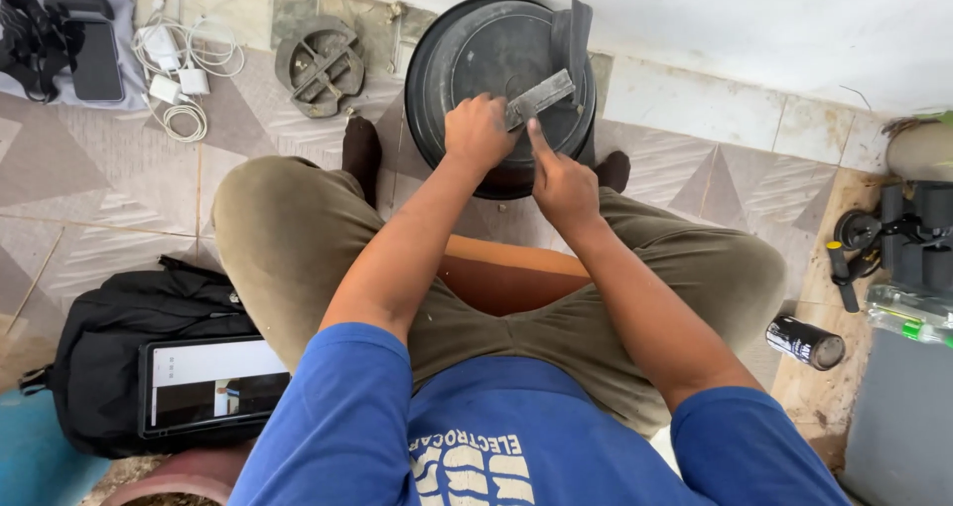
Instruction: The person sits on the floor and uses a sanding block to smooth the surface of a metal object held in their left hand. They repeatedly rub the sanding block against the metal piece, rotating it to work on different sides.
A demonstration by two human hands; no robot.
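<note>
On one black drum, two hands, one metal bar

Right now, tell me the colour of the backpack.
Black backpack, clearest in the head view.

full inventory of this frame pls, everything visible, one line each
Round black metal pan: 1, black, propped on the tiled floor between the feet.
Flat grey metal bar: 1, grey, against the pan, held by both hands.
Round grey metal bracket: 1, dark grey, floor left of the pan.
White chargers and cables: a bundle, white, upper left.
Black phone: 1, black, far upper left.
Black backpack: 1, black, lower left.
Tablet: 1, screen lit, on the backpack.
Black spray can: 1, black, lying at right.
Left hand: gripping the bar.
Right hand: fingers pressing the bar.
</note>
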